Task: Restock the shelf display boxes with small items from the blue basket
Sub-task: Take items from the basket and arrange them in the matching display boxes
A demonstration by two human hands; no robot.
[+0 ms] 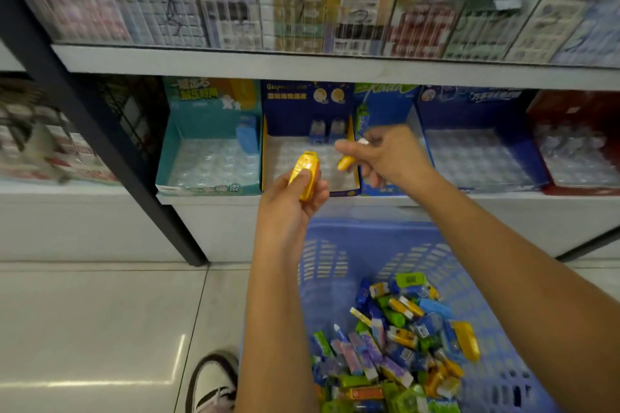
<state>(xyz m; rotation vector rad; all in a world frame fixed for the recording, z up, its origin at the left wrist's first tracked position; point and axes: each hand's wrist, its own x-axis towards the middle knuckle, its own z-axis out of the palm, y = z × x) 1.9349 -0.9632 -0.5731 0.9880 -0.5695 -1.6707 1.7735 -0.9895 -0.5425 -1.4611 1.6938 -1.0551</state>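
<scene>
Nearest, a shoe [214, 386] stands left of the blue basket [496, 379], which holds a heap of small packets [392, 342]. Above, the left hand [288, 208] grips a yellow packet [304, 174], thumb across its face. Behind it sits the teal box [167, 157] with one blue packet [247, 133]. Further right, the right hand [392, 157] pinches a second yellow packet [347, 163] over the dark blue box [355, 174].

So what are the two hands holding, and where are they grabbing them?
The left hand grips a yellow packet around its lower half, thumb on its front. The right hand pinches another yellow packet by one end.
</scene>
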